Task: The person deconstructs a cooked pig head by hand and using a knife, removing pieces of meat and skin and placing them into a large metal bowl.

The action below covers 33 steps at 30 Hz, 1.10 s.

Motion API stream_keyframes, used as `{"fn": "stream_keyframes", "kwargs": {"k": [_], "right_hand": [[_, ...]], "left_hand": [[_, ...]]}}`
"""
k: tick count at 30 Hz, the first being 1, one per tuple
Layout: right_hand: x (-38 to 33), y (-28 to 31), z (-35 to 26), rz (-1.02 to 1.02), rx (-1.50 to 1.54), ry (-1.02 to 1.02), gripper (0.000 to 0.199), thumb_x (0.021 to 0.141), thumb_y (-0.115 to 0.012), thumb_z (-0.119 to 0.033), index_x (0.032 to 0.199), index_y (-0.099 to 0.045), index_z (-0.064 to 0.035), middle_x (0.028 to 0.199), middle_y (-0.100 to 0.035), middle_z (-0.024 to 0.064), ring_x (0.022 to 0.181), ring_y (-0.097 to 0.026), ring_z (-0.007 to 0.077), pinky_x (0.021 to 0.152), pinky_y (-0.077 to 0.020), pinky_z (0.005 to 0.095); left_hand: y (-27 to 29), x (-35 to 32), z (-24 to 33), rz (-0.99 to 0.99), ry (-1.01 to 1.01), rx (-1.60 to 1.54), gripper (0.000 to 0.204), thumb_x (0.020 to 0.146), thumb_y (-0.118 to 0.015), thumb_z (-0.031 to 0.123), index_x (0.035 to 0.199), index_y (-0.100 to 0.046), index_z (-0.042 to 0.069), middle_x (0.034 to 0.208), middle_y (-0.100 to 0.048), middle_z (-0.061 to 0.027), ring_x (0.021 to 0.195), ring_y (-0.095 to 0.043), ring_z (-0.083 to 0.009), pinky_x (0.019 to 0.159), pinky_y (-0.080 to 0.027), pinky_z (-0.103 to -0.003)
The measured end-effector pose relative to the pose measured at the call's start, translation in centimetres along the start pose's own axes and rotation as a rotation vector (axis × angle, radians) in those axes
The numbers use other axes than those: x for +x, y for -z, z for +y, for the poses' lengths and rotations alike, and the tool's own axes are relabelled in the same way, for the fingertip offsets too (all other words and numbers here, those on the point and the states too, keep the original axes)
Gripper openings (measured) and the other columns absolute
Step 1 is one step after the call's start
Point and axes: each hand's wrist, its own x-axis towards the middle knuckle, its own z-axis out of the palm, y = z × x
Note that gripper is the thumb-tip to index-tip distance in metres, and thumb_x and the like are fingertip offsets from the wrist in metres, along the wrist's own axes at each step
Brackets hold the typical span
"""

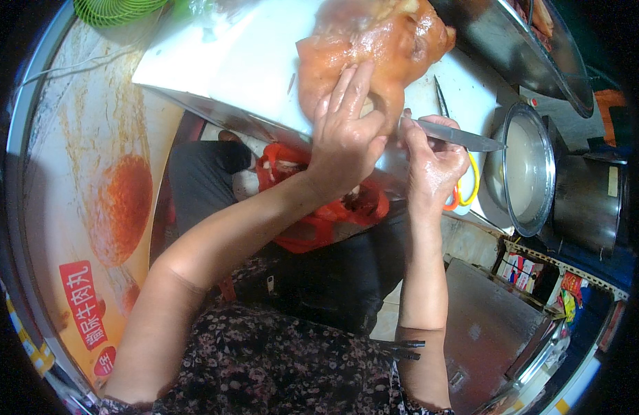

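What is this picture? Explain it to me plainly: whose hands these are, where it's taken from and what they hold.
There is no machine here, just a person's two bare hands. The picture comes from a wide fisheye camera worn on that person's head, looking down, so straight edges bend near the rim. The left hand rests on a large, glossy orange-brown piece of meat, which lies on a flat white work surface. The right hand holds a knife with a grey metal blade, its tip pointing right. Beside that hand lie scissors with yellow and orange-red handles; further right is a round silver metal bowl with pale contents.
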Motion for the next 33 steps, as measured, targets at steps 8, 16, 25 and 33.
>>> {"fn": "stream_keyframes", "kwargs": {"k": [8,16,25,33], "right_hand": [[0.2,-0.6,0.4,-0.035,-0.079,0.031,0.014,0.085,-0.075,0.002,0.093,-0.065,0.0025,0.078,-0.067,0.0022,0.067,-0.058,0.0057,0.062,-0.0488,0.0227],[0.2,-0.2,-0.3,-0.014,-0.115,0.022,0.012,0.085,-0.076,0.001,0.091,-0.065,0.0017,0.077,-0.067,0.0011,0.067,-0.058,0.0051,0.062,-0.0483,0.0222],[0.6,-0.4,-0.2,-0.014,-0.107,0.030,0.012,0.085,-0.074,0.002,0.092,-0.065,0.0023,0.077,-0.068,0.0047,0.065,-0.061,0.0069,0.061,-0.0506,0.0237],[0.6,-0.2,-0.3,-0.070,-0.106,0.035,0.011,0.085,-0.074,0.003,0.092,-0.065,0.0028,0.076,-0.068,0.0050,0.063,-0.060,0.0074,0.059,-0.0499,0.0232]], "left_hand": [[-0.1,-0.2,-0.5,-0.062,0.009,0.014,0.015,0.072,-0.077,0.007,0.083,-0.071,0.000,0.155,-0.040,-0.0308,0.142,-0.041,-0.0501,0.113,-0.035,-0.056],[-0.2,-0.4,-0.3,-0.028,0.020,0.011,0.015,0.072,-0.075,0.003,0.086,-0.073,-0.001,0.154,-0.042,-0.0316,0.144,-0.041,-0.0482,0.112,-0.036,-0.055],[0.2,-0.2,-0.3,-0.074,0.031,0.017,0.021,0.069,-0.079,0.005,0.088,-0.074,0.000,0.156,-0.040,-0.0309,0.144,-0.040,-0.0494,0.114,-0.036,-0.054],[0.1,-0.3,-0.2,-0.077,0.033,0.032,0.019,0.069,-0.079,0.005,0.087,-0.074,0.000,0.156,-0.040,-0.0306,0.144,-0.040,-0.0494,0.114,-0.036,-0.053]]}}
